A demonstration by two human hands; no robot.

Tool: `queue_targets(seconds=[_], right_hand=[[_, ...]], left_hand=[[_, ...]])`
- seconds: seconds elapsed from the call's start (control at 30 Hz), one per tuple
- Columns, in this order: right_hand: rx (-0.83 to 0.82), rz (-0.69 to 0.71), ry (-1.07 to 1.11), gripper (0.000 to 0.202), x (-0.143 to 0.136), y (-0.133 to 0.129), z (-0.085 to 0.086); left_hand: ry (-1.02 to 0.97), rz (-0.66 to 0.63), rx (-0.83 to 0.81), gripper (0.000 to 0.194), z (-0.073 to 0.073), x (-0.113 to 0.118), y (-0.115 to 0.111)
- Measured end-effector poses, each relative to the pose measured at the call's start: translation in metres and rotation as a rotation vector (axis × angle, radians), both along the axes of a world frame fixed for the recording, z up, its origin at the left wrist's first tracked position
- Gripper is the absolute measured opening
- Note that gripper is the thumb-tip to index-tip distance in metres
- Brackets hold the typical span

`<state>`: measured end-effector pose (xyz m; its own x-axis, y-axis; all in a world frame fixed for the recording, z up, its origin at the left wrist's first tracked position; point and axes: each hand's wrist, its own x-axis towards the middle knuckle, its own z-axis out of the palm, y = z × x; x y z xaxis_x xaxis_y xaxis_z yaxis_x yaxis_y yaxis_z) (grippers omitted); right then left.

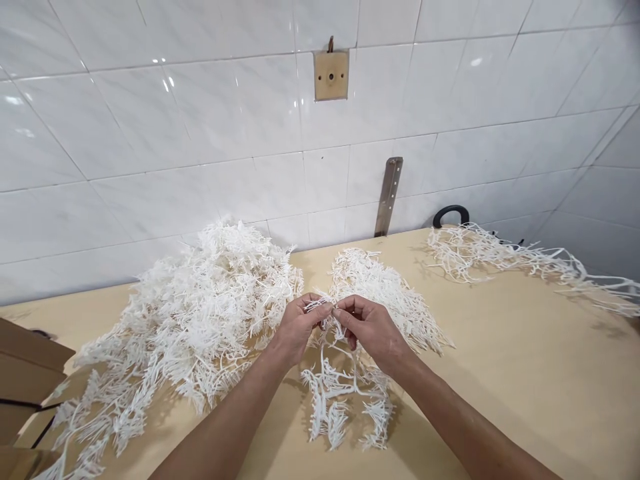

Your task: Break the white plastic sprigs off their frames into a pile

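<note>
My left hand (301, 322) and my right hand (369, 327) meet at the middle of the table, fingertips almost touching. Both pinch a white, branching plastic sprig (345, 385), whose spiky lower branches hang toward me. Fine white tips stick up between the left thumb and fingers. Right behind my hands lies a smaller heap of white spiky pieces (385, 290). On the left a big tangled pile of white sprigs (200, 313) spreads toward the front. The exact grip points are partly hidden by my fingers.
Thin bare white stems (530, 257) lie at the right rear, beside a black curved handle (451, 213). A metal strip (389, 197) leans on the tiled wall (210, 120) behind the tan table (515, 373). A cardboard box (30, 373) stands at the left edge.
</note>
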<state>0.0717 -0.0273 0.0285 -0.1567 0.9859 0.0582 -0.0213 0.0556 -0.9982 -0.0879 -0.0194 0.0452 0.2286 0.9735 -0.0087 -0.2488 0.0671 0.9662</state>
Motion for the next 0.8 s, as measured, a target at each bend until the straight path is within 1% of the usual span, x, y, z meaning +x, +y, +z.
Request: queue_targets(seconds=[0.13,0.2,0.27,0.37,0.47,0.53,0.6,0.7,0.73,0.8], right_hand=[[-0.014,0.034,-0.031,0.033,-0.001,-0.001,0.002],[0.002,0.076,-0.075,0.03,0.003,-0.001,0.007],[0.038,0.08,-0.135,0.029,0.009,-0.001,0.013],[0.122,-0.026,-0.271,0.03,0.017,0.0,0.023],[0.242,-0.141,-0.385,0.027,0.019,-0.001,0.028],[0.282,-0.168,-0.397,0.027,0.019,-0.001,0.029],[0.236,-0.119,-0.382,0.029,0.019,-0.002,0.029],[0.103,0.019,-0.35,0.034,0.022,-0.001,0.028],[0.076,0.042,-0.346,0.033,0.023,0.0,0.028],[0.049,0.036,-0.352,0.031,0.025,0.001,0.027]], left_hand=[[0.068,0.02,0.068,0.026,0.003,0.001,-0.002],[0.148,0.059,0.109,0.026,0.004,0.002,-0.003],[0.248,0.096,0.158,0.026,0.005,0.002,-0.004],[0.376,0.112,0.248,0.023,0.006,0.003,-0.005],[0.45,0.073,0.293,0.02,0.006,0.004,-0.007],[0.474,0.034,0.29,0.02,0.005,0.005,-0.008],[0.475,0.003,0.273,0.021,0.005,0.006,-0.009],[0.454,-0.035,0.239,0.023,0.003,0.007,-0.009],[0.45,-0.044,0.229,0.023,0.002,0.007,-0.009],[0.443,-0.054,0.214,0.023,0.001,0.007,-0.008]])
